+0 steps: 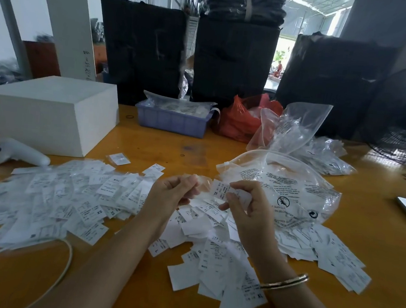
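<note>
Two bare forearms enter from the lower edge; the right wrist carries a metal bangle (284, 280). The left hand (171, 194) pinches a small clear pouch (203, 183) between thumb and curled fingers. The right hand (246, 208) pinches a white label (219, 188), printed "XL", between thumb and fingertips. Both items are held above the table, between the two hands.

Label orientation: the long axis runs roughly left to right, tilted slightly down toward the right hand. The free short end points left, at the pouch, and touches or overlaps its edge; which of the two cannot be told. The "XL" print reads sideways.

Below the hands lies a heap of loose labels (222, 256). To the left spreads a pile of bagged labels (58, 195). Just beyond the right hand lies a large printed clear bag (284, 193). All rest on the orange table (153, 147). Farther back stand a white box (48, 113), a blue tray (172, 123) and a red bag (236, 121).
</note>
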Motion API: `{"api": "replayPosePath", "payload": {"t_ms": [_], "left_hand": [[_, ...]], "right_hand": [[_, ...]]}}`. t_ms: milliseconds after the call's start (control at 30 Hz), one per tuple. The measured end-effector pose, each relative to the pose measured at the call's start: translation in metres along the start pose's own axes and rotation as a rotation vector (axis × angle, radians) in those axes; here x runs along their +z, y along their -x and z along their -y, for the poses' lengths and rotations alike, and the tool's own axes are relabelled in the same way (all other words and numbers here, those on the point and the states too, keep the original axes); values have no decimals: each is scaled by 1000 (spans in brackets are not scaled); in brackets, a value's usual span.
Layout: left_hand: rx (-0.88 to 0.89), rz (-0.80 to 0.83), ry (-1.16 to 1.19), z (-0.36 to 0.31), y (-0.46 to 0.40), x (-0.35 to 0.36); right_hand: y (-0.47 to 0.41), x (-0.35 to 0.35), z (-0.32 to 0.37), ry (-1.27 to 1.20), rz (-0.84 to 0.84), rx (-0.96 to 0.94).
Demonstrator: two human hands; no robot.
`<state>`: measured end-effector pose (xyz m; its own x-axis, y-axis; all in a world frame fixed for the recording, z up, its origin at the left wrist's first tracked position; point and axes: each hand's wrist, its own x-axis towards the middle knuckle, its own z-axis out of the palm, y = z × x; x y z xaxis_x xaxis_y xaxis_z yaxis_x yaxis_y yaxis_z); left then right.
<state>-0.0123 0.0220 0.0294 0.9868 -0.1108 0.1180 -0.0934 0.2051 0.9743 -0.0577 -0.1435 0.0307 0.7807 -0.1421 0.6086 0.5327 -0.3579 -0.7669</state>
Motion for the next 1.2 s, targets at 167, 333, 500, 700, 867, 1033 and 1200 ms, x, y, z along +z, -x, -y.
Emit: {"api": "replayPosePath", "payload": {"t_ms": [167, 333, 500, 700, 867, 1033, 1200], "left_hand": [[36, 38, -12, 1, 0, 0], [22, 128, 16, 2, 0, -1], [5, 117, -41, 3, 1, 2], [54, 76, -101, 2, 2, 1], [34, 159, -143, 0, 5, 6], [52, 129, -206, 1, 5, 4], [53, 121, -227, 0, 4, 5]], "right_hand": [[0, 3, 0, 2, 37, 51], [-2, 2, 2, -101, 5, 124], [-1, 1, 2, -15, 77, 139], [-3, -1, 1, -21, 104, 177], [-2, -1, 2, 5, 129, 192], [-4, -2, 3, 48, 141, 188], [-4, -3, 4, 163, 120, 150]]}}
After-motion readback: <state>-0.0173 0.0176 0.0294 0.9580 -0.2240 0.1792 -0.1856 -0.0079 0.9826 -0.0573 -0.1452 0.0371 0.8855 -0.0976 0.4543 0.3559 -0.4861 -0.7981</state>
